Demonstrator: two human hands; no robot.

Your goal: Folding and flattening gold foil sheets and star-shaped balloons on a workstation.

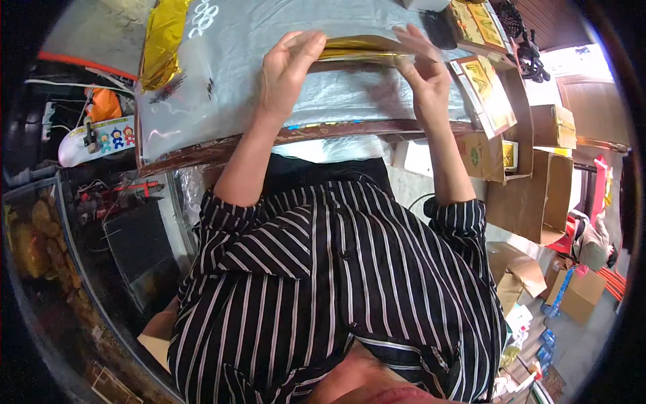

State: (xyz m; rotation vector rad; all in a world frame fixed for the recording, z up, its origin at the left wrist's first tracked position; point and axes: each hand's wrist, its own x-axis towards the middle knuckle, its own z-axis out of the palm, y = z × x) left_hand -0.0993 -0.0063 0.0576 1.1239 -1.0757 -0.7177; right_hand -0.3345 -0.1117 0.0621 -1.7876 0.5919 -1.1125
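Above the bench (235, 57), the gold foil strip (363, 46) is pinched at one end by the left hand (286, 74), the blurred right hand (428, 75) opposite being unreadable; judged light, slippery, easily creased, it is best held by both ends.

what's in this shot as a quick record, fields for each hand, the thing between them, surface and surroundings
left hand: pinches left end of gold strip
right hand: at strip's right end, fingers blurred
gold strip: shiny, stretched between both hands
surface: table, pale grey covering
table's left side: gold foil
right: open cardboard box
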